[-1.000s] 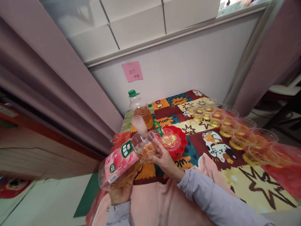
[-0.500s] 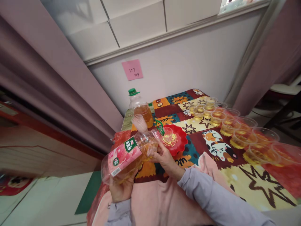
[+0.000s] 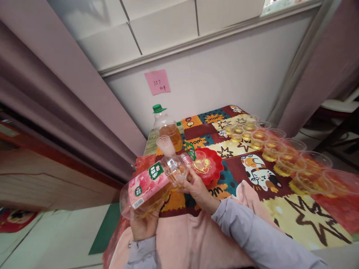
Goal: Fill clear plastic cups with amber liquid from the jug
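A large clear plastic bottle (image 3: 150, 183) with a pink label and some amber drink in it lies tilted in both my hands. My left hand (image 3: 146, 224) is wrapped under its base end. My right hand (image 3: 199, 191) grips it near the neck. The mouth points up and right, at a clear plastic cup (image 3: 200, 160) on a red scalloped plate (image 3: 216, 168); whether liquid flows there I cannot tell. A green carrying strap (image 3: 190, 151) sticks up by the neck. Just behind the bottle is a stack of clear cups (image 3: 166, 145).
Another big bottle (image 3: 171, 135) with a green cap stands at the back left, partly full. Several cups of yellow drink (image 3: 271, 150) line the right side of the patterned tablecloth (image 3: 259, 173). Red plastic film (image 3: 143, 166) hangs at the left edge. A pink note (image 3: 157, 82) is on the wall.
The liquid in the bottle's neck has dropped, and more clear plastic shows there. Both hands keep nearly the same place and hold.
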{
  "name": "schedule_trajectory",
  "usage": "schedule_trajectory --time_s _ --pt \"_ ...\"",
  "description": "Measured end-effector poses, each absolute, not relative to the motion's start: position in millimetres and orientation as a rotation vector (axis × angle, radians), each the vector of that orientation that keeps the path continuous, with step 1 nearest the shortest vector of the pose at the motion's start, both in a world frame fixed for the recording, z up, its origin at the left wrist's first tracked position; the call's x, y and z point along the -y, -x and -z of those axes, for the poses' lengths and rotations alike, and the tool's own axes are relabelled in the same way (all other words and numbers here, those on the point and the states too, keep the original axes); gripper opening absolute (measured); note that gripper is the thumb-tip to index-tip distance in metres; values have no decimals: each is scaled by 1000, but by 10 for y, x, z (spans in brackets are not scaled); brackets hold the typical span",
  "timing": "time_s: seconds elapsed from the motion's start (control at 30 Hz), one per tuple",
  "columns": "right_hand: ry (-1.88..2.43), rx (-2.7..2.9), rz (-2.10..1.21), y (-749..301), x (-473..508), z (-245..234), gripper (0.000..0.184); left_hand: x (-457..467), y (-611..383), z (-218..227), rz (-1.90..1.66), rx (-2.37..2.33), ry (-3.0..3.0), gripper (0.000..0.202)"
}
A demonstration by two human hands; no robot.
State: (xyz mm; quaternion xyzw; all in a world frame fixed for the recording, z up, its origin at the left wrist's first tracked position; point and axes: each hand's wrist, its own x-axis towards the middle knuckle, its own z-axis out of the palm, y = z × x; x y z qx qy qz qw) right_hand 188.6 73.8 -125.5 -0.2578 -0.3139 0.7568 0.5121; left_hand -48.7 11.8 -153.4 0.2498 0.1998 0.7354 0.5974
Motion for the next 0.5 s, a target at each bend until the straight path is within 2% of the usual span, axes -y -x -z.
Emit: schedule_trajectory --time_s 0.37,0.5 --pt "616 770 -1810 -1904 -709 1224 97 -109 496 1535 -1733 -507 -516 71" --pt "612 762 -1813 -1900 -714 1226 97 -108 531 1580 -1703 -504 -517 66"
